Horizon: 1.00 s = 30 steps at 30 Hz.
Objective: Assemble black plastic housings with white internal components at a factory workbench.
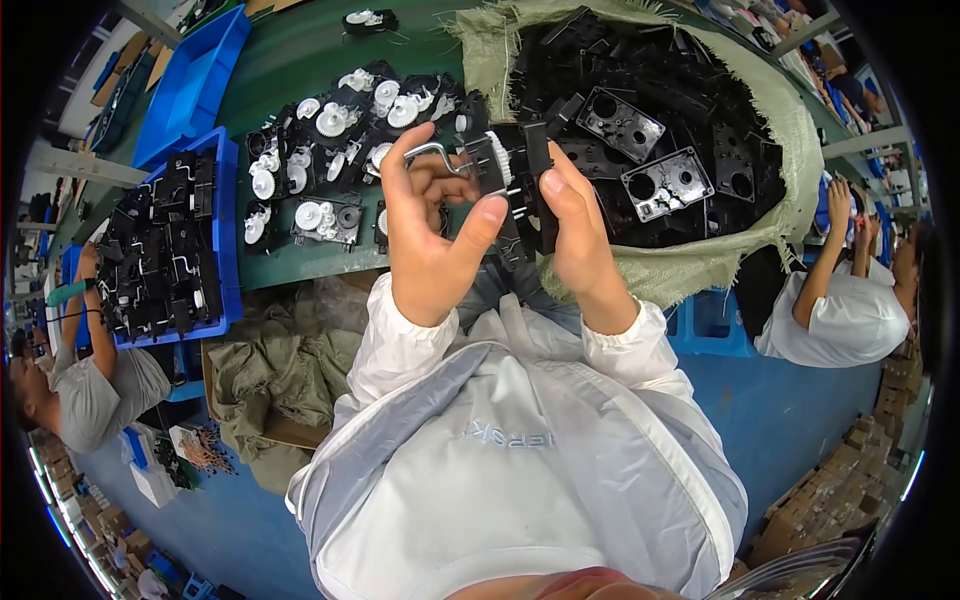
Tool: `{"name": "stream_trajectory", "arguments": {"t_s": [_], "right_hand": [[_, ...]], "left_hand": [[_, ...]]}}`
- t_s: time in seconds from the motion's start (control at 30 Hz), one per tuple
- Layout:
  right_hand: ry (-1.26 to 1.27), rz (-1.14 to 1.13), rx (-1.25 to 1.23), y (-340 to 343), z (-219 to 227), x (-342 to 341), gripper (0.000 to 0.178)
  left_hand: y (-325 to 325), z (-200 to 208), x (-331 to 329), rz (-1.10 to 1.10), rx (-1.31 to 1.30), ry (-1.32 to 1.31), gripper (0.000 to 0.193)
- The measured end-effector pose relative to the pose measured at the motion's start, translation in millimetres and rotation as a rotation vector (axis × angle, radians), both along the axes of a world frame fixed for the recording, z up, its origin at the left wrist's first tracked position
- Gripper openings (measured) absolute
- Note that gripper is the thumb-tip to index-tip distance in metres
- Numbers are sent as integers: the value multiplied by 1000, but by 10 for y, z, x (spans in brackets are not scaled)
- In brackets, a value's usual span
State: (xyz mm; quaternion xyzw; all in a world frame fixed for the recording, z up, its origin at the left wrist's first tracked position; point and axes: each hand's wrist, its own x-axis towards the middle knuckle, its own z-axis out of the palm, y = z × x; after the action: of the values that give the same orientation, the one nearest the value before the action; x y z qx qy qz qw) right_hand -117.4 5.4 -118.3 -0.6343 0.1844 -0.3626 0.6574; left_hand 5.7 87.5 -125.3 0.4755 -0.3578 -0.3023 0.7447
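Observation:
Above the table's front edge, my left hand (428, 250) grips a black gearbox half (486, 172) between thumb and fingers. A white toothed gear (501, 157) and short white pins stick out of its right side, and a bent metal crank (430, 149) projects to the left. Facing it, a black plastic cover plate (540, 178) stands on edge in my right hand (583, 235), pinched with the thumb in front. A narrow gap shows between the two parts at the top; whether they touch lower down I cannot tell.
Several black housings with white gears (335, 119) lie on the green table (288, 268). At the right, a woven sack (795, 130) holds loose black plates (668, 186). Blue trays (229, 230) stand at the left, one full of assembled units (160, 245). Co-workers (95, 390) sit on both sides.

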Motion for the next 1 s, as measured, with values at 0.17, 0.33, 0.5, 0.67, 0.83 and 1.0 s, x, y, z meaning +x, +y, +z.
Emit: {"name": "stream_trajectory", "arguments": {"t_s": [0.17, 0.33, 0.5, 0.67, 0.83, 1.0], "right_hand": [[63, -26, -61, 6, -79, 1, 53], [8, -81, -108, 4, -130, 69, 55], [-86, -129, -223, 1, -149, 97, 57], [-169, -51, -214, -38, -89, -8, 58], [-205, -98, -119, -64, -63, -203, 62], [-185, -275, -266, -130, -66, -255, 68]], "left_hand": [[4, -29, -13, 0, 28, -55, 76], [7, -73, -84, 16, 60, -121, 72], [47, -71, -151, 4, 58, -120, 69], [2, 33, -274, -26, -7, -88, 63], [-124, 184, -423, -64, 77, -277, 58], [-293, 225, -413, -169, 14, -569, 55]]}}
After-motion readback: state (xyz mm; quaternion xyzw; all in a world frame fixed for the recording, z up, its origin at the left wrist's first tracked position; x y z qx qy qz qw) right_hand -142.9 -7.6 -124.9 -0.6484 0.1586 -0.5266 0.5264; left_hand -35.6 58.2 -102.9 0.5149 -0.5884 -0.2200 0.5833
